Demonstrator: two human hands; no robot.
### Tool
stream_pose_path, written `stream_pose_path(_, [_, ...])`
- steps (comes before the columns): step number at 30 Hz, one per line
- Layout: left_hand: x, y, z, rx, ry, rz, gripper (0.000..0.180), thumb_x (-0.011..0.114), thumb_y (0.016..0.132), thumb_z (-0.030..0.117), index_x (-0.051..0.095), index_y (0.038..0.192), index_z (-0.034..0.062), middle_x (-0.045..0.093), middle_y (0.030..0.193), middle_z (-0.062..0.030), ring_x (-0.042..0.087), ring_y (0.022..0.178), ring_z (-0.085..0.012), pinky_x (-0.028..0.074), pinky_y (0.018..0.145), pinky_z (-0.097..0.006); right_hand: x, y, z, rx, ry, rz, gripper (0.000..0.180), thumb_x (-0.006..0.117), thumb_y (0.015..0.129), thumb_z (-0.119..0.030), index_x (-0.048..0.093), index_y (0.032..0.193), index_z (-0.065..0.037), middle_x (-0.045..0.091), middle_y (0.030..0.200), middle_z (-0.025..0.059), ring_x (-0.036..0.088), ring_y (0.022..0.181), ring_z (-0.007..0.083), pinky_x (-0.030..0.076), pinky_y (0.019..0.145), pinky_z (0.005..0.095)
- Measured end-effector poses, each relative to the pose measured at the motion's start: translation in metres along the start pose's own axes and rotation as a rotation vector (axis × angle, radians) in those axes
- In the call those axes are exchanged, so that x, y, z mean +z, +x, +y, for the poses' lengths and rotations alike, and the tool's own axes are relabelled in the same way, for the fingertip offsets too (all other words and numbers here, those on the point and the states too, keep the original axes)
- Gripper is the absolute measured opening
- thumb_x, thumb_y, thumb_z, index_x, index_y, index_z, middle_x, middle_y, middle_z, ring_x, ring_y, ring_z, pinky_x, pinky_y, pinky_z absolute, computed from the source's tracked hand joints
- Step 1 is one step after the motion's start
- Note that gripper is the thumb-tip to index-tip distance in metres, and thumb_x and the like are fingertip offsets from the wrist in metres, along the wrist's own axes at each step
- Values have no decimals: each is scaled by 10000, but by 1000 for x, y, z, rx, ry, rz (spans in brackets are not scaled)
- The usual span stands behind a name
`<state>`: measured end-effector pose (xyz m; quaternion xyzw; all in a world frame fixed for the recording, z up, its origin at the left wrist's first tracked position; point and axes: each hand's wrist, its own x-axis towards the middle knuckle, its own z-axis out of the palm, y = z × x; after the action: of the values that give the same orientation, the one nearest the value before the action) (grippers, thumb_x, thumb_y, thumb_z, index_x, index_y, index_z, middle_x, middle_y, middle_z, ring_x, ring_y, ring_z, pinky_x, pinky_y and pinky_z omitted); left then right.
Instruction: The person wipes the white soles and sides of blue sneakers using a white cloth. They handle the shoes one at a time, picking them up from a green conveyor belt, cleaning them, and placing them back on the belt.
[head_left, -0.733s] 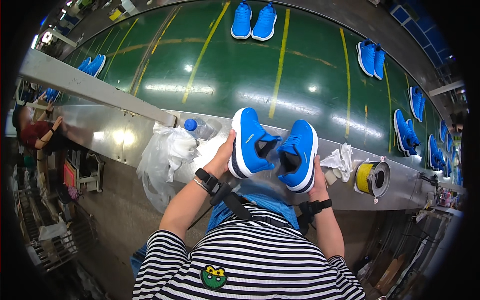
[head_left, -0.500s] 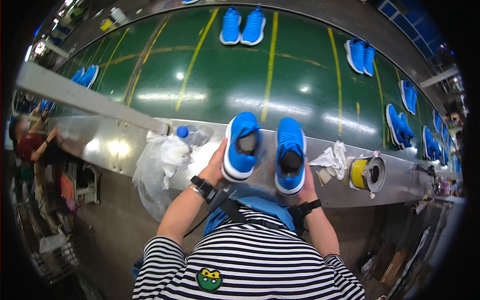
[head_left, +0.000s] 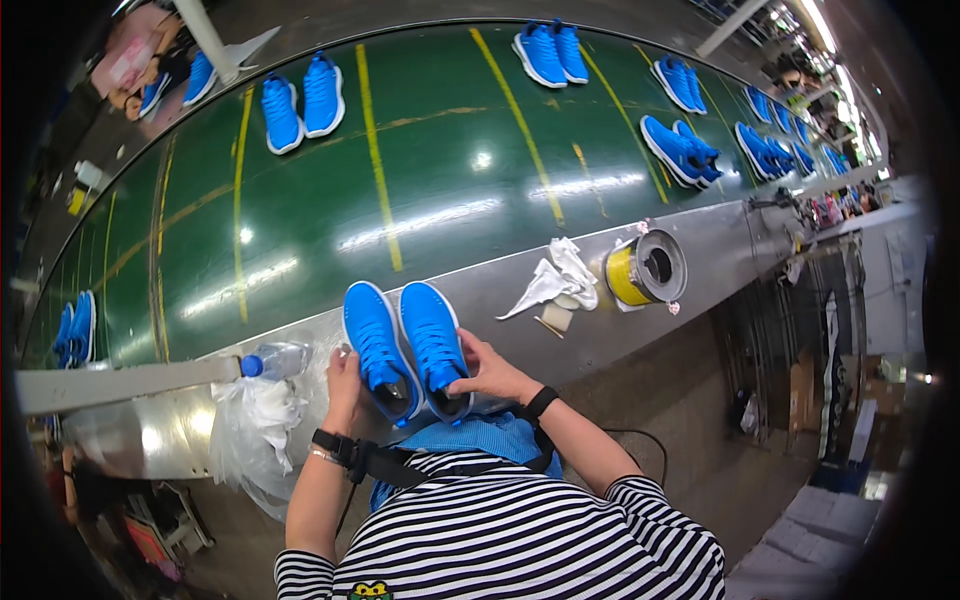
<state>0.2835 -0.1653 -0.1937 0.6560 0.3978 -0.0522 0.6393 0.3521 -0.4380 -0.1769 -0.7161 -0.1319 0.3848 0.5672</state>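
Two blue sneakers with white soles are side by side above the metal ledge, toes pointing away from me. My left hand [head_left: 343, 388] is closed on the outer side of the left sneaker [head_left: 374, 335]; its fingers are partly hidden beside the shoe. My right hand [head_left: 492, 371] grips the right sneaker [head_left: 430, 325], thumb at the collar opening and fingers along its outer side. The two shoes touch or nearly touch along their inner edges. Both heels are turned toward my body, near a blue cloth [head_left: 480, 440] at my waist.
Beyond the metal ledge [head_left: 540, 365] runs a green conveyor [head_left: 300, 210] with yellow lines, carrying several pairs of blue sneakers [head_left: 322, 95]. On the ledge are a yellow-labelled can [head_left: 622, 277], white cloth [head_left: 565, 272], a blue-capped bottle [head_left: 280, 360] and a plastic bag [head_left: 265, 420]. A grey bar [head_left: 140, 388] crosses at left.
The two sneakers, held apart before, are now together. My right hand's thumb has come over to the shoe's collar. My view has turned, shifting the can and cloth leftward and the bar lower.
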Motion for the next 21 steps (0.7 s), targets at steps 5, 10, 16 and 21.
stream_pose_path(5, [15, -45, 70, 569, 367, 100, 489, 521, 819, 119, 354, 1263, -1, 389, 1176, -153, 425, 1076, -247, 388, 899, -358, 15, -7, -28, -114, -372, 222, 802, 652, 654, -51, 236, 1340, -59, 395, 1241, 248, 437, 1124, 351, 358, 944, 352])
stream_pose_path(10, [74, -67, 106, 559, 316, -101, 662, 607, 782, 166, 251, 1308, -20, 341, 1255, -201, 357, 1186, -288, 338, 959, -385, -17, -23, -1, -145, 299, 237, 493, 532, 748, 20, 437, 1228, -32, 509, 1201, 133, 492, 1084, 217, 370, 935, 311])
stream_pose_path(16, [149, -54, 93, -273, -404, -504, 784, 652, 767, 327, 216, 1295, -55, 459, 1177, -172, 479, 1068, -253, 403, 902, -351, -58, -51, -1, 159, 506, -17, 378, 549, 767, -3, 513, 1143, -10, 580, 1088, 82, 531, 983, 158, 409, 884, 291])
stream_pose_path(21, [155, -55, 75, -58, -233, -357, 803, 661, 758, 279, 196, 1327, -44, 500, 1110, -154, 528, 979, -218, 449, 833, -305, -128, -43, 12, -31, -224, 444, 270, 608, 741, -108, 590, 998, -30, 602, 896, 117, 564, 807, 239, 438, 750, 332])
